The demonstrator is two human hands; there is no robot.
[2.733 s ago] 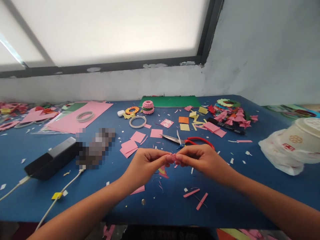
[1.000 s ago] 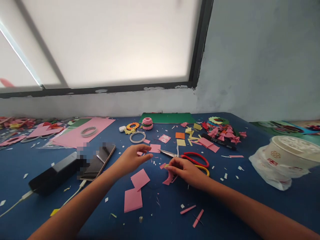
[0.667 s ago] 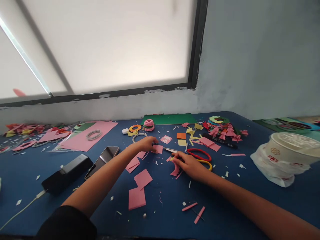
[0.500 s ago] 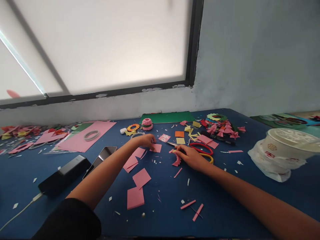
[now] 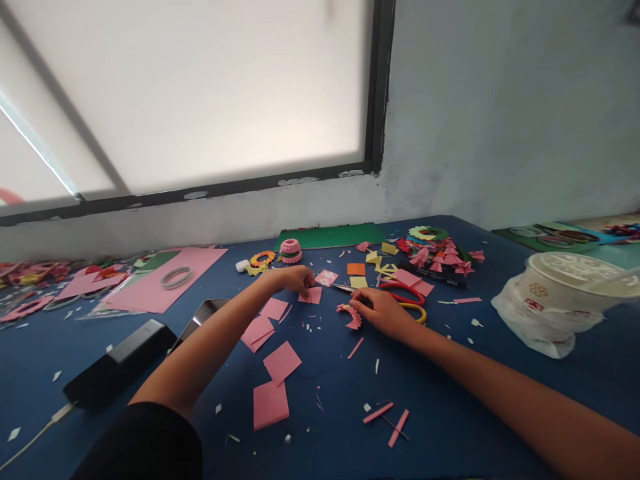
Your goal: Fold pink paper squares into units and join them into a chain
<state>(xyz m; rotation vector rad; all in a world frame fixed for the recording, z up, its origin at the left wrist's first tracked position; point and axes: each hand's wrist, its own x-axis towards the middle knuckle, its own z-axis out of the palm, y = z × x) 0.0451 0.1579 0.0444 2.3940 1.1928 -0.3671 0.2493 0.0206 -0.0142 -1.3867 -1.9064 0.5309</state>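
Observation:
My left hand (image 5: 299,280) reaches to the middle of the table, its fingers pinched down on a small pink paper square (image 5: 312,295). A pink-and-white patterned square (image 5: 327,278) lies just beyond it. My right hand (image 5: 381,312) is palm down, thumb and forefinger apart, beside a curved chain of folded pink paper (image 5: 355,321); the thumb tip is at the chain's edge, and I cannot tell whether it touches. Scissors with red and yellow handles (image 5: 419,311) lie partly hidden beneath this hand, their blades pointing left. Several pink squares (image 5: 283,363) lie near my left forearm.
Pink sheets (image 5: 150,290), a black box-shaped device (image 5: 120,360) with a cable and a phone (image 5: 203,315) are left. Folded paper pieces (image 5: 443,253) and a black marker (image 5: 435,275) lie back right. A bagged tub (image 5: 560,293) stands right. Paper scraps are scattered about.
The view has shifted slightly. My right thumb has drawn a little away from the folded pink chain, which shows more fully. My left fingers stay at the pink square.

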